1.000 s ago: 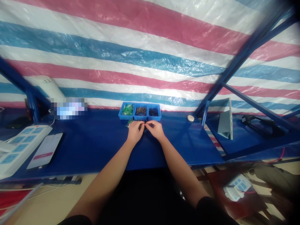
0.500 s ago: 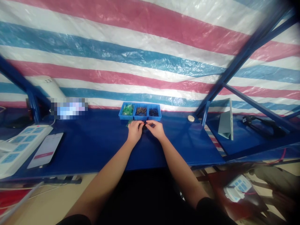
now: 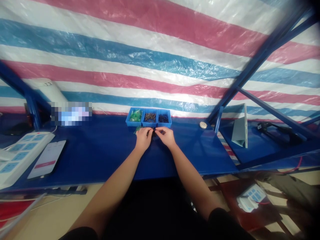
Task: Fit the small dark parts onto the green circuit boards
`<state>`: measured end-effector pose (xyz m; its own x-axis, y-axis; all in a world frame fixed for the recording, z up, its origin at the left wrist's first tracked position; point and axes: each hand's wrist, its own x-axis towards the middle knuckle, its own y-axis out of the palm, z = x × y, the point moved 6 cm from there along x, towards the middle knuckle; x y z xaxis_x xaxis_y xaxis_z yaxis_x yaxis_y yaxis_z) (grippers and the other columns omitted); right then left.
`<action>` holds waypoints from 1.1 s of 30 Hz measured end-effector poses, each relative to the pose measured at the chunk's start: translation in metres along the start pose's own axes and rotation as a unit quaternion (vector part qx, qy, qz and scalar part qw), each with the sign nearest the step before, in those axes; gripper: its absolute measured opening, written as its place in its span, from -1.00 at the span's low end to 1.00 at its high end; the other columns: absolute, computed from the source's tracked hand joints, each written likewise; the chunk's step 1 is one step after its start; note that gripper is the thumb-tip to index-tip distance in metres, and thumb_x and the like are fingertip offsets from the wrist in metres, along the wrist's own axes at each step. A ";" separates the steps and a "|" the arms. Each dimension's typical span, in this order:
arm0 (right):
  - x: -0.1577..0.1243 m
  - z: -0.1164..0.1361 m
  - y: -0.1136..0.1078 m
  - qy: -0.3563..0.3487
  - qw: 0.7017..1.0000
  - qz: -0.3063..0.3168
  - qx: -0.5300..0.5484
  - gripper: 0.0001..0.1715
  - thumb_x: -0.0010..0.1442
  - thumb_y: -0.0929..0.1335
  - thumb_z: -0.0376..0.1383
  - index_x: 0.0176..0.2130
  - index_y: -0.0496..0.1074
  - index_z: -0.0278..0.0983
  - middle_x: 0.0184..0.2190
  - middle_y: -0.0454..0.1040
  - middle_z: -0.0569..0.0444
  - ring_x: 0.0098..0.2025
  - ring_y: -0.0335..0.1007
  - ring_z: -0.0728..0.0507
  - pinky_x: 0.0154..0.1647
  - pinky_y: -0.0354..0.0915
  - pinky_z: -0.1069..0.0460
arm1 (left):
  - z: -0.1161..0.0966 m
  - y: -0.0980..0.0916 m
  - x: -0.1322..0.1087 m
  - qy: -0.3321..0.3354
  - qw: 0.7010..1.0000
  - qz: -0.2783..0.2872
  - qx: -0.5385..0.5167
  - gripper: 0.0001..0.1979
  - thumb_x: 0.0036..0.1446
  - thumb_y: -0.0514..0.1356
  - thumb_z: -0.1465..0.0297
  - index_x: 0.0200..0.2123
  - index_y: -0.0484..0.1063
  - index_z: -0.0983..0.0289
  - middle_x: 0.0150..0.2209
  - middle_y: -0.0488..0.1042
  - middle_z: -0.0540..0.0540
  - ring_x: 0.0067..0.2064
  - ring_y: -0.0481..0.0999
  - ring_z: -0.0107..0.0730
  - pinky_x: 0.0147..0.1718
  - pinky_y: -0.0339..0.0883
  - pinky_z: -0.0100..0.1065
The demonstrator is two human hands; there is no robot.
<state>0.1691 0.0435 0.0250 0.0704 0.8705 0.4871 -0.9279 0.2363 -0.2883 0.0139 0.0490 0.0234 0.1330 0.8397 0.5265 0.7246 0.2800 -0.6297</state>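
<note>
My left hand (image 3: 144,137) and my right hand (image 3: 166,136) are close together over the blue table (image 3: 100,150), fingertips pinched. Between them is a small dark item, too small to make out; which fingers grip it is unclear. Just beyond stand three joined blue bins: the left bin (image 3: 133,124) holds green pieces (image 3: 136,115), the middle bin (image 3: 150,124) small brass-and-dark parts (image 3: 150,117), the right bin (image 3: 165,125) small dark parts (image 3: 163,118). A bit of green material (image 3: 138,128) lies beside my left fingers.
On the left are a power strip (image 3: 23,155), a phone (image 3: 47,158) and a white cylinder (image 3: 53,91). A round pale object (image 3: 203,125) lies to the right, near a blue metal frame (image 3: 240,85) and a tablet (image 3: 246,126). A striped sheet (image 3: 150,76) hangs behind.
The view has shifted slightly. My hands stay near the same spot, and the fingertips of my right hand are a little farther from those of my left.
</note>
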 end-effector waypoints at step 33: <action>-0.001 0.005 0.003 0.011 1.000 0.011 0.011 -0.76 0.12 0.38 -0.19 -0.20 0.55 -0.21 -0.26 0.58 0.04 -0.28 0.51 -0.12 -0.32 0.43 0.03 | 0.003 -0.002 0.002 -0.016 0.999 -0.007 -0.041 -0.81 0.26 0.05 0.30 -0.27 0.42 0.21 -0.23 0.52 0.10 -0.13 0.45 -0.23 -0.09 0.23 -0.20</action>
<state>0.1648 0.0410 0.0273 0.0577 0.8847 0.4627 -0.9371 0.2078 -0.2805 0.0106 0.0518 0.0239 0.1014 0.8508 0.5156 0.7789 0.2546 -0.5732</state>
